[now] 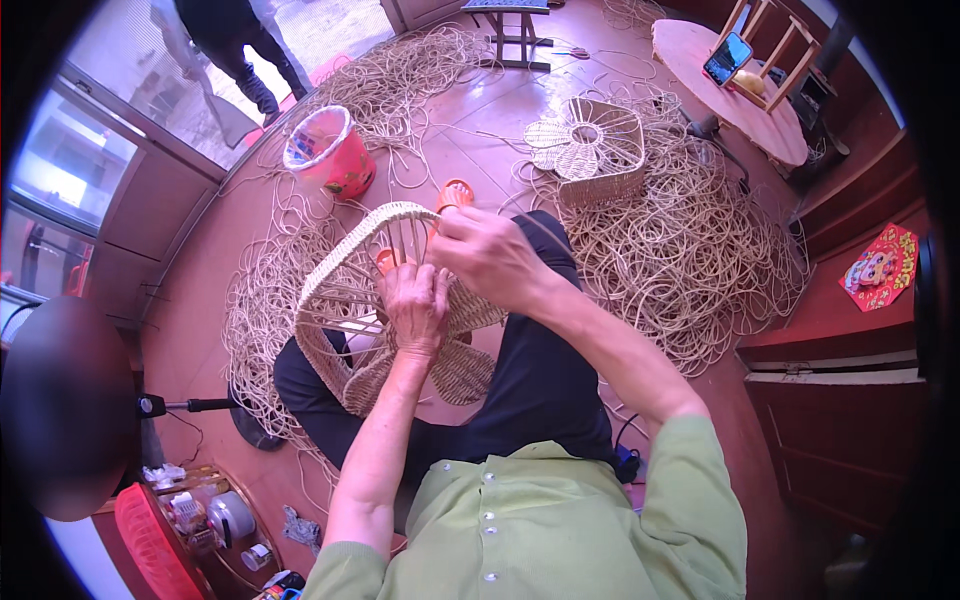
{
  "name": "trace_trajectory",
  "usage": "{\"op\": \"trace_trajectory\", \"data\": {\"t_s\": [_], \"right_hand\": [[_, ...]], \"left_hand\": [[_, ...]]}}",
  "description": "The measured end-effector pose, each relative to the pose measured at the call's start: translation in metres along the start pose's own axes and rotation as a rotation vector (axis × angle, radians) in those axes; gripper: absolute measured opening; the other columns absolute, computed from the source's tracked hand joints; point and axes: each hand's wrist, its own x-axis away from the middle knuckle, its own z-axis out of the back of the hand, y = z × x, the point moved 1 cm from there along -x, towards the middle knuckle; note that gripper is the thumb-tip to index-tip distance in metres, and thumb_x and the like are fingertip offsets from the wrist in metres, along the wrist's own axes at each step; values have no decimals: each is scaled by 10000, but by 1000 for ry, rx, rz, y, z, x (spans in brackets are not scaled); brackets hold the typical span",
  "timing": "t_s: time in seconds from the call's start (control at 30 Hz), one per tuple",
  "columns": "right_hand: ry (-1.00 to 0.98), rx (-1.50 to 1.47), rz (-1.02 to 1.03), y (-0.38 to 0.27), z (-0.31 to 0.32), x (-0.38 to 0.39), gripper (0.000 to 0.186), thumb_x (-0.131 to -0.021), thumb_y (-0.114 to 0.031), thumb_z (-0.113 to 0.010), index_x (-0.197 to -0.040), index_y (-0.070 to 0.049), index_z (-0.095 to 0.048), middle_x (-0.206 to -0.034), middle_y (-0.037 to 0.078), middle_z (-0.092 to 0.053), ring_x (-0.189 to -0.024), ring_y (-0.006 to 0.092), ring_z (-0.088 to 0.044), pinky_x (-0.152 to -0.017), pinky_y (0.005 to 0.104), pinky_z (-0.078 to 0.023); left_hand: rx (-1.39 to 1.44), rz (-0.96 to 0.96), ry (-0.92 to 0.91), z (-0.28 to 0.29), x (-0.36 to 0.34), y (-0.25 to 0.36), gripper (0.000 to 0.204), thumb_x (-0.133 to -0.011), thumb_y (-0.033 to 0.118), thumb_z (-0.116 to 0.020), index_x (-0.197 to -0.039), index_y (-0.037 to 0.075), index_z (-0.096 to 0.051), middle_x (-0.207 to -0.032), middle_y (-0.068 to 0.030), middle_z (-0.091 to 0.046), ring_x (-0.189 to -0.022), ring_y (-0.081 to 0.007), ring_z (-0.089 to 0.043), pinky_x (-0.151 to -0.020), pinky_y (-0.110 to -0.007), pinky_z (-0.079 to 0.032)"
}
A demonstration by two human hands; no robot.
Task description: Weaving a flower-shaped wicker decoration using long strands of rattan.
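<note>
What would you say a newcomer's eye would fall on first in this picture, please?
Most likely the petalled woven piece on the person's lap, with the left hand and right hand at it. Next, perhaps, the big tangle of pale cord on the floor to the right, with a petalled basket at its far edge, and the red bucket at upper left.

Green short-sleeved shirt [560, 530] with shiny buttons [489, 516], dark trousers [545, 390], orange slippers [387, 261].
</note>
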Motion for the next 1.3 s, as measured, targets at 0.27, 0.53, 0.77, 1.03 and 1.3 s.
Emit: {"op": "trace_trajectory", "data": {"t_s": [0.27, 0.53, 0.77, 1.03, 1.3], "right_hand": [[212, -32, -317, 22, -29, -13, 131, -917, -217, -647, -930, -92, -607, -900, 91, -628, -759, 292, -676, -648, 414, -538], [-85, -343, -751, 11, -66, 42, 207, -883, -101, -640, -1007, -19, -496, -801, 173, -636, -782, 365, -671, -692, 456, -523], [170, -453, -936, 5, -66, 67, 246, -831, -79, -714, -947, -30, -502, -749, 119, -654, -648, 230, -670, -594, 374, -533], [792, -1327, -1027, 48, 100, 123, 177, -904, -49, -642, -957, -139, -500, -686, -42, -480, -543, 29, -372, -479, 173, -337], [-113, -144, -460, -5, -7, 54, 199, -948, -104, -555, -1137, -41, -555, -893, 146, -649, -812, 354, -670, -668, 462, -511]], "left_hand": [[104, 76, 137, -15, 0, -8, 99, -845, 157, -700, -882, 75, -657, -806, -86, -614, -828, -288, -575, -818, -424, -431], [5, 52, -33, -9, -3, 3, 122, -850, 200, -677, -894, 87, -689, -882, -85, -575, -935, -285, -547, -853, -422, -408], [34, -7, -28, -2, 3, 2, 141, -811, 197, -697, -914, 102, -677, -905, -84, -572, -957, -295, -539, -867, -440, -392], [46, -1, -57, -5, 0, -11, 123, -794, 176, -698, -878, 97, -657, -916, -85, -565, -954, -295, -529, -850, -430, -385], [65, -1, -6, -9, 0, 3, 137, -758, 124, -607, -868, 53, -647, -925, -138, -580, -940, -319, -563, -849, -460, -424]]}}
